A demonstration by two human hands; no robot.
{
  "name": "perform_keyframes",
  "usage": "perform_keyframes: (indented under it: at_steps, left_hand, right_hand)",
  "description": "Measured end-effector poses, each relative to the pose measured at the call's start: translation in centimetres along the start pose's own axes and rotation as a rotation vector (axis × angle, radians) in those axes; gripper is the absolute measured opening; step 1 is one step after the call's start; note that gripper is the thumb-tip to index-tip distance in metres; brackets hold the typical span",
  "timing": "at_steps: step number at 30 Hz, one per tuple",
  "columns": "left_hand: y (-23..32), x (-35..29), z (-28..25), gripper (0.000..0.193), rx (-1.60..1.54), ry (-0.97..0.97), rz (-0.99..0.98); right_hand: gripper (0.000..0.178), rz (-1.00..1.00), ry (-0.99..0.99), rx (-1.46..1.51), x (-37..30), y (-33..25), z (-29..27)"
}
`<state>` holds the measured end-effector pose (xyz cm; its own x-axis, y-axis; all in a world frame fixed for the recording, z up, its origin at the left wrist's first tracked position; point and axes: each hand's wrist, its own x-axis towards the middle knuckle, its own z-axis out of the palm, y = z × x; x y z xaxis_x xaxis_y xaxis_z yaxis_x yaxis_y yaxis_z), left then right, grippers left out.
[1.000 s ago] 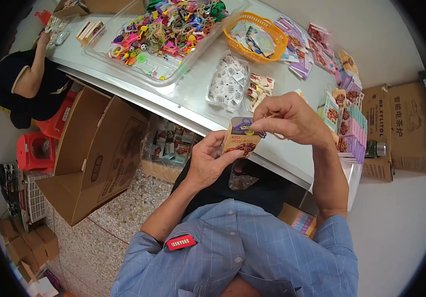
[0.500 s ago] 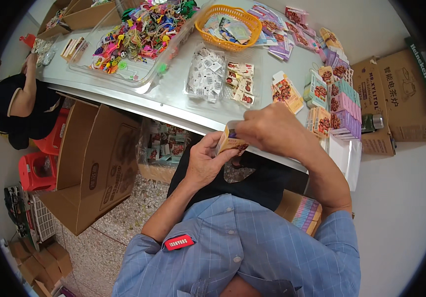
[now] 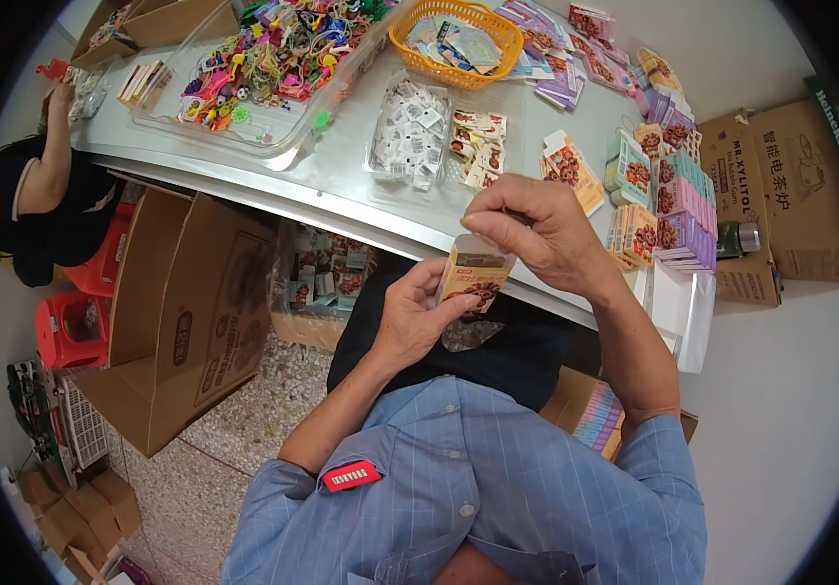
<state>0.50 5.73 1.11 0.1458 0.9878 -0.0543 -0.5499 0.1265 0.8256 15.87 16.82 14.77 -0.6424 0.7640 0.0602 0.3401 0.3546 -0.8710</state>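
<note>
My left hand [image 3: 412, 317] grips a small yellow carton [image 3: 475, 278] with a picture of reddish-brown pieces on its front. Its top end is open and a pale flap stands up at the back. Just above that flap, the thumb and finger of my right hand [image 3: 541, 234] are pinched together; I cannot make out what, if anything, is between them. Beyond my hands on the table lie a clear tray of small white packets [image 3: 413, 132] and a stack of cream packets with red pictures [image 3: 480, 146]. A flattened yellow carton [image 3: 573, 174] is close to my right hand.
A clear bin [image 3: 288, 151] holds colourful small toys; an orange basket [image 3: 512, 58] holds cards. Rows of purple and teal cartons [image 3: 685, 210] line the right end. Cardboard boxes [image 3: 186, 331] stand below the table. At the left, another person's arm [image 3: 47, 175] reaches forward.
My right hand has drawn up and back from the carton's opening, so its open top now shows. My left hand has turned the carton more upright, its front toward me.
</note>
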Motion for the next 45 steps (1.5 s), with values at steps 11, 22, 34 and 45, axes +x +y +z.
perform_keyframes:
  at_steps: [11,22,34,45]
  left_hand:
    - [0.1,0.6,-0.1,0.041,-0.043,0.048,-0.028]
    - [-0.5,0.6,-0.2,0.04,0.029,0.062,0.028]
    - [-2.3,-4.5,-3.1,0.082,0.144,0.168,0.044]
    - [-7.6,-9.9,-9.3,0.028,0.377,0.155,-0.249]
  right_hand:
    - [0.021,-0.304,0.127,-0.39,-2.0,2.3,0.2]
    - [0.036,-0.252,0.265,-0.416,-5.5,3.6,1.1]
    - [0.038,0.241,0.404,0.814,-9.4,10.9,12.7]
    - [0.015,0.215,0.188,0.404,-13.1,14.5,19.1]
